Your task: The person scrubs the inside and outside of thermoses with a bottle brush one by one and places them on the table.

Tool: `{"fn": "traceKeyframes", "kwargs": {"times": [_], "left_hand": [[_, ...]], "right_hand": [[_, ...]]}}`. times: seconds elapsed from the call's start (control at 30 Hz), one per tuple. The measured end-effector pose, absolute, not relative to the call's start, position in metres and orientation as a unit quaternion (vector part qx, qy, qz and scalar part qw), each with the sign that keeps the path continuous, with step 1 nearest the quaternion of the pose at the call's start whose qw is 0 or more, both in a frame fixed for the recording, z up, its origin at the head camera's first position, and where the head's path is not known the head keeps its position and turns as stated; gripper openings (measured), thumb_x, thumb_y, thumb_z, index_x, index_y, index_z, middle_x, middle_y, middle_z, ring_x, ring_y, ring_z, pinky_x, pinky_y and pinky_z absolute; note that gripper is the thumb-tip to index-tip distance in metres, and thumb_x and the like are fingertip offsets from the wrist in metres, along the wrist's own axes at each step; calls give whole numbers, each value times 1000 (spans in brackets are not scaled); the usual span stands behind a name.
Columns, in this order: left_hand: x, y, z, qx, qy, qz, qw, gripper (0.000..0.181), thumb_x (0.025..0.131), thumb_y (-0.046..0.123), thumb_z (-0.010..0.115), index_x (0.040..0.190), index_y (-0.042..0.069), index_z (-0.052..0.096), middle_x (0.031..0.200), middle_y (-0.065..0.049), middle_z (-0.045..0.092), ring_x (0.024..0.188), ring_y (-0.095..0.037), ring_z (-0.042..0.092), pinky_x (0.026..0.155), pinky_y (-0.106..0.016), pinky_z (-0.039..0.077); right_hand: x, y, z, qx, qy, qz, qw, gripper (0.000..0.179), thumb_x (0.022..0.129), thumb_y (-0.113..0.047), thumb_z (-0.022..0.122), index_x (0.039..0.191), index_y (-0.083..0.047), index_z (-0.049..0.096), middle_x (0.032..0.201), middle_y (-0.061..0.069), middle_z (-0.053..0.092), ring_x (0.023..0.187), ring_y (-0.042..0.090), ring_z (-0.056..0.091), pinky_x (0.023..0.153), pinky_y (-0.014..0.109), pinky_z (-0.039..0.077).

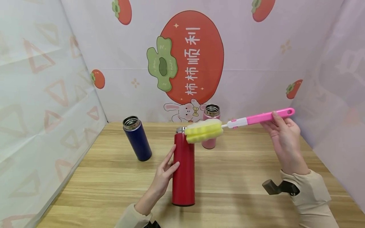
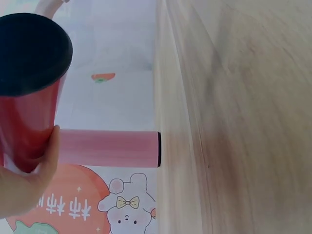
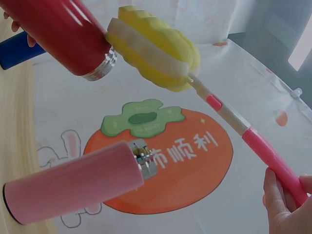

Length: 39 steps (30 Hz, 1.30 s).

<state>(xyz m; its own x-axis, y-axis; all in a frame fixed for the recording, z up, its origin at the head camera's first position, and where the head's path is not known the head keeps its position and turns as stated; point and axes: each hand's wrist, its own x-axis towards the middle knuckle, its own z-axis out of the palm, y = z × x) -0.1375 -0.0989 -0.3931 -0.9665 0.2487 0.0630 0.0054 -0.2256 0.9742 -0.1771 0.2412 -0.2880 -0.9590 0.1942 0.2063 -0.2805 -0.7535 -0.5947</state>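
My left hand (image 1: 163,178) grips a tall red thermos bottle (image 1: 183,172), its lidless steel mouth at the top. The black base (image 2: 31,53) faces the left wrist camera, raised off the table. In my right hand (image 1: 286,137) is a bottle brush (image 1: 258,117), pinched near the end of its pink handle. Its yellow and white sponge head (image 1: 204,130) hangs beside the red bottle's mouth and overlaps its rim in the head view. From the right wrist view, the sponge (image 3: 156,48) is outside the bottle; whether they touch, I cannot tell.
A dark blue bottle (image 1: 138,141) without a lid stands on the wooden table (image 1: 108,190) to the left. Behind the sponge stands a pink bottle (image 1: 209,144), also lidless. Printed cloth walls (image 1: 251,53) enclose the table at the back and sides.
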Motion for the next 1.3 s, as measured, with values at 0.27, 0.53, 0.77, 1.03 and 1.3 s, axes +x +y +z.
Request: {"fn": "traceKeyframes", "kwargs": {"times": [0.27, 0.53, 0.77, 1.03, 1.3], "left_hand": [[-138, -100, -392, 122, 579, 799, 109, 58, 92, 13, 45, 141, 27, 18, 131, -17, 35, 107, -16, 50, 86, -32, 43], [-140, -101, -391, 119, 566, 809, 104, 57, 93, 12, 42, 141, 29, 17, 137, -18, 26, 107, -15, 50, 87, -33, 42], [-141, -100, -392, 125, 558, 815, 96, 58, 93, 11, 43, 142, 28, 16, 138, -18, 25, 108, -17, 50, 87, -33, 42], [-142, -99, -392, 121, 560, 814, 96, 58, 92, 11, 43, 141, 29, 18, 135, -18, 29, 109, -18, 49, 87, -35, 42], [-141, -99, -392, 132, 558, 812, 110, 58, 93, 11, 41, 142, 28, 16, 138, -19, 25, 111, -19, 48, 89, -35, 41]], "right_hand": [[-174, 240, -292, 65, -393, 911, 102, 16, 83, -3, 56, 96, 4, 50, 87, 15, 62, 84, 22, 64, 77, 30, 47], [-168, 238, -298, 118, -434, 893, 32, 9, 88, 0, 48, 93, 4, 54, 86, 15, 65, 85, 22, 64, 76, 30, 47], [-168, 235, -307, 173, -451, 875, -20, 21, 92, 3, 38, 92, 5, 58, 87, 19, 66, 83, 26, 64, 76, 32, 48], [-171, 231, -313, 182, -486, 853, -60, 23, 92, 3, 37, 93, 2, 60, 86, 15, 67, 83, 23, 64, 75, 31, 48], [-173, 228, -314, 164, -466, 869, -30, 21, 92, 2, 38, 91, 3, 59, 85, 15, 66, 82, 23, 65, 74, 30, 48]]}}
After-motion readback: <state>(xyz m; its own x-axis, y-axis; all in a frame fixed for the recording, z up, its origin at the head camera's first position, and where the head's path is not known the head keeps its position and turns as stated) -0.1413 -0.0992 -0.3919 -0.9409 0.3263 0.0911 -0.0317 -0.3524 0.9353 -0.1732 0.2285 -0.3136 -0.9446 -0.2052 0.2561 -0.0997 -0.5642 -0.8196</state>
